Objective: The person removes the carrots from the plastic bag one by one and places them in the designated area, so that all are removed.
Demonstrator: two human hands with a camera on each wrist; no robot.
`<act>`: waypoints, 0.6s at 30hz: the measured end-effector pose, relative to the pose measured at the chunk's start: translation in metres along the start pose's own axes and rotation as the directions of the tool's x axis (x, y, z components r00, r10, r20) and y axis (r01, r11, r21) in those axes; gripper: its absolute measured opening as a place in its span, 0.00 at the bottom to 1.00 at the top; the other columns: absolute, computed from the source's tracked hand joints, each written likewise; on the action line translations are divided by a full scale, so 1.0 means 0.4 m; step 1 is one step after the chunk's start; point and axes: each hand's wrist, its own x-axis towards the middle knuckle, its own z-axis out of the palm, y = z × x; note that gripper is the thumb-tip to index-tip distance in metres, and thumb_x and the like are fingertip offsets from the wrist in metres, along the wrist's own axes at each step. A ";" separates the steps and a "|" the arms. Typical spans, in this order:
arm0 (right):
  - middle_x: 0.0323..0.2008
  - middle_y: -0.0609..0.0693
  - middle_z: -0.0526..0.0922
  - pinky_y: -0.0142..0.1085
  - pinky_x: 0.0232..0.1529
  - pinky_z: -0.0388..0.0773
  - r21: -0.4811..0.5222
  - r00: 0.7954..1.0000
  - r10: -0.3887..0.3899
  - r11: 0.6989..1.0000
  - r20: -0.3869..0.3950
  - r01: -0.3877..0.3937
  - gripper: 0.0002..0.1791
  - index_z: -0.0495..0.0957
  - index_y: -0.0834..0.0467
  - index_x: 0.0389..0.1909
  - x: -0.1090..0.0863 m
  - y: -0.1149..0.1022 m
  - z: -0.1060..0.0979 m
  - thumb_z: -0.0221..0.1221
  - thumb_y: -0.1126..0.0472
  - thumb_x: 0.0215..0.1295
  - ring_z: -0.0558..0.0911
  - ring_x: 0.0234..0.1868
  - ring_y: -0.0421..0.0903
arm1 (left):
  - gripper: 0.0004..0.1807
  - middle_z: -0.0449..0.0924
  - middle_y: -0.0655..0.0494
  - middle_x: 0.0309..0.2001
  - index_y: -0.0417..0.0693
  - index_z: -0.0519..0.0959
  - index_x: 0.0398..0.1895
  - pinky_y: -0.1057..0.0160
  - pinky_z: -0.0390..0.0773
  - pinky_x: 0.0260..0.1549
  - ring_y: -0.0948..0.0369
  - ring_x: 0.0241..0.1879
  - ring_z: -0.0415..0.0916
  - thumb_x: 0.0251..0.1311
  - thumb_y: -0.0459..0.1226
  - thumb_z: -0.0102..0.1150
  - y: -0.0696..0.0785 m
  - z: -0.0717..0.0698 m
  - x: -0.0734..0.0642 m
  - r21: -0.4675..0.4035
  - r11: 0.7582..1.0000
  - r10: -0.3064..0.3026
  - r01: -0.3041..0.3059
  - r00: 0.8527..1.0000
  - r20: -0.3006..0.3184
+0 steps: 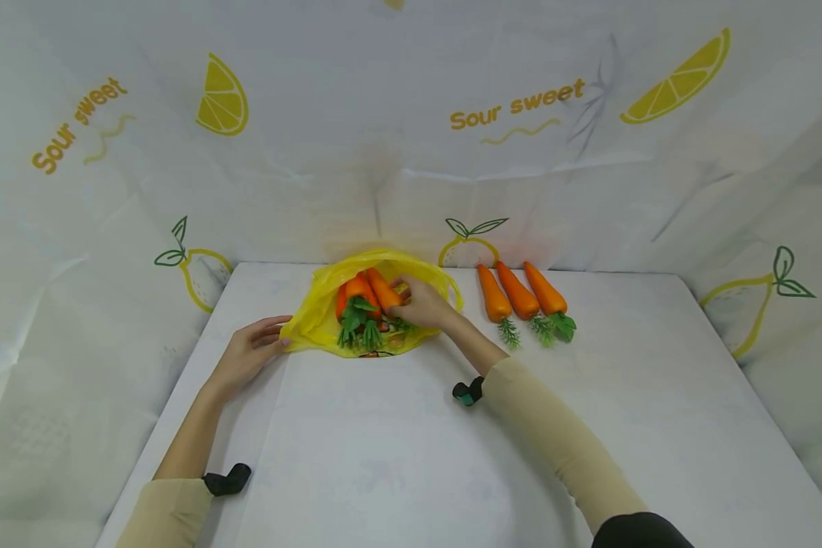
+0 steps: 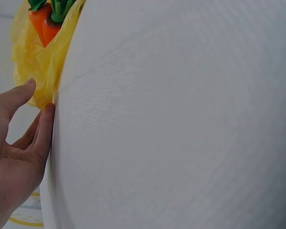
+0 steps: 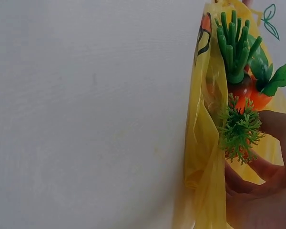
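Note:
A yellow plastic bag [image 1: 308,323] lies at the back of the white table with its mouth toward me. Several orange carrots [image 1: 359,288] with green tops are inside it. My right hand [image 1: 425,304] reaches into the mouth and grips a carrot [image 1: 383,291] by its thick end. That carrot's feathery green top [image 3: 241,129] shows in the right wrist view beside my thumb. At the bag's left corner, my left hand [image 1: 245,356] touches the yellow film with its fingertips. Thumb and fingers of this hand stand apart in the left wrist view.
Right of the bag, three more carrots [image 1: 518,295] lie side by side on the table [image 1: 383,457], green tops toward me. A white cloth [image 1: 329,137] with lemon prints hangs behind and at both sides. A bag handle loop [image 1: 457,293] sticks out near my right wrist.

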 end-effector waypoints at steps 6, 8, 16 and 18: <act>0.55 0.62 0.86 0.39 0.50 0.85 0.037 1.000 -0.006 0.999 0.017 0.005 0.26 0.76 0.59 0.66 -0.012 0.001 -0.008 0.68 0.56 0.72 0.84 0.54 0.55 | 0.28 0.78 0.36 0.73 0.47 0.76 0.77 0.84 0.76 0.54 0.37 0.71 0.77 0.77 0.42 0.66 0.000 0.000 -0.001 -0.005 1.000 0.001 -0.001 1.000 0.002; 0.55 0.62 0.85 0.39 0.50 0.84 0.044 1.000 -0.003 0.999 0.019 0.002 0.25 0.77 0.59 0.66 -0.018 -0.003 -0.016 0.68 0.56 0.72 0.84 0.53 0.55 | 0.28 0.78 0.36 0.73 0.47 0.75 0.77 0.84 0.77 0.54 0.38 0.71 0.77 0.77 0.42 0.66 0.000 0.000 -0.001 -0.007 1.000 0.003 -0.002 1.000 0.003; 0.62 0.64 0.84 0.51 0.61 0.86 0.056 1.000 -0.019 0.998 0.008 0.019 0.26 0.77 0.58 0.67 -0.038 -0.012 -0.048 0.68 0.55 0.72 0.83 0.63 0.60 | 0.28 0.78 0.36 0.73 0.47 0.76 0.77 0.84 0.77 0.54 0.37 0.70 0.78 0.77 0.41 0.66 0.000 0.000 0.000 -0.006 1.000 0.007 -0.007 1.000 0.000; 0.62 0.64 0.84 0.52 0.61 0.86 0.058 1.000 -0.028 0.998 0.007 0.027 0.26 0.77 0.58 0.67 -0.042 -0.010 -0.056 0.68 0.55 0.73 0.83 0.64 0.61 | 0.28 0.78 0.36 0.73 0.47 0.76 0.77 0.84 0.77 0.54 0.37 0.70 0.78 0.77 0.41 0.65 0.000 0.000 0.000 -0.003 1.000 0.009 -0.009 1.000 0.001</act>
